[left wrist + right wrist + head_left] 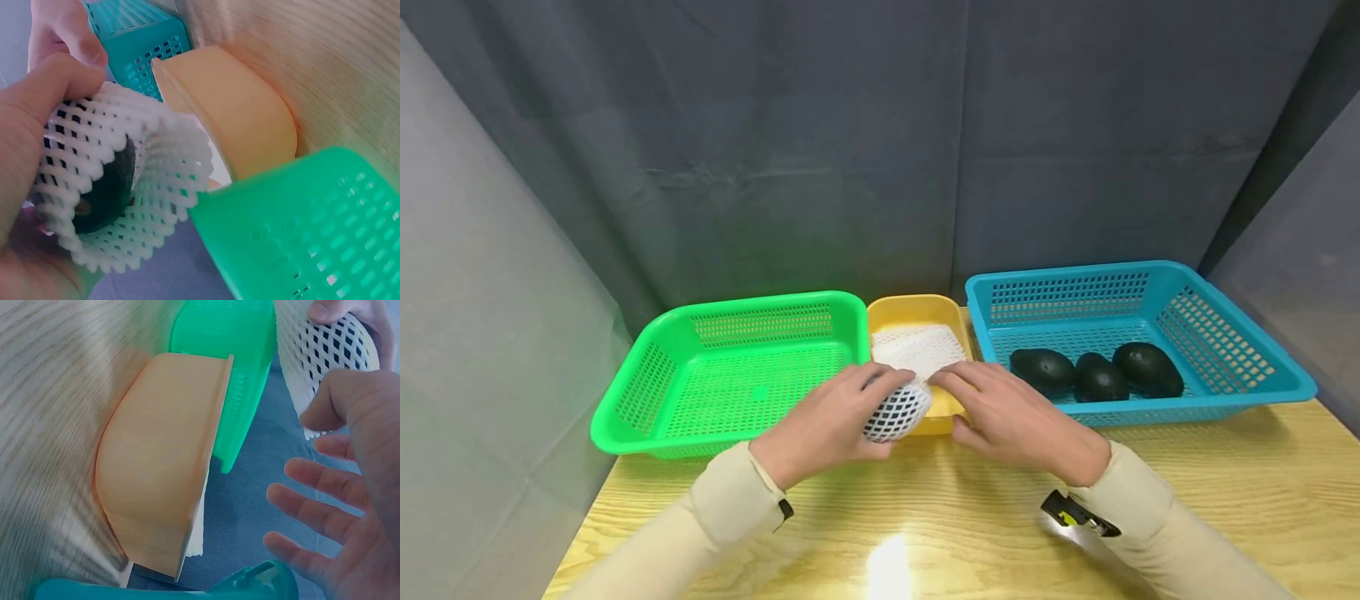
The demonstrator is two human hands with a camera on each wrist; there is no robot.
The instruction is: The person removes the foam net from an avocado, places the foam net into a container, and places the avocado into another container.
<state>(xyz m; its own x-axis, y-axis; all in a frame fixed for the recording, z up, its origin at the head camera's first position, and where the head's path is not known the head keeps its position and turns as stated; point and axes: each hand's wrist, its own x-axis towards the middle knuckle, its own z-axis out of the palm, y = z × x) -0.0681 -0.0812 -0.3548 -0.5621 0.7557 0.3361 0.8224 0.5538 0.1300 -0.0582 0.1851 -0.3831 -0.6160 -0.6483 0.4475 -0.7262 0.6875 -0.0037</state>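
My left hand [838, 415] grips a dark avocado [111, 194] in a white foam net sleeve [898, 410] above the table's middle. In the left wrist view, the sleeve's near end gapes and the avocado's stem end shows inside. My right hand [1011, 408] is at the sleeve's other end, index fingertip close to its edge, thumb apart and fingers loosely spread. Whether that fingertip touches the net is unclear. Just behind the hands stands a yellow bin [917, 305] with flat white foam nets [917, 348] inside.
A green basket [752, 396] stands on the left. On the right, a blue basket [1225, 383] holds three dark avocados [1101, 379]. The wooden table [820, 542] extends toward me, and a grey curtain [805, 150] hangs behind.
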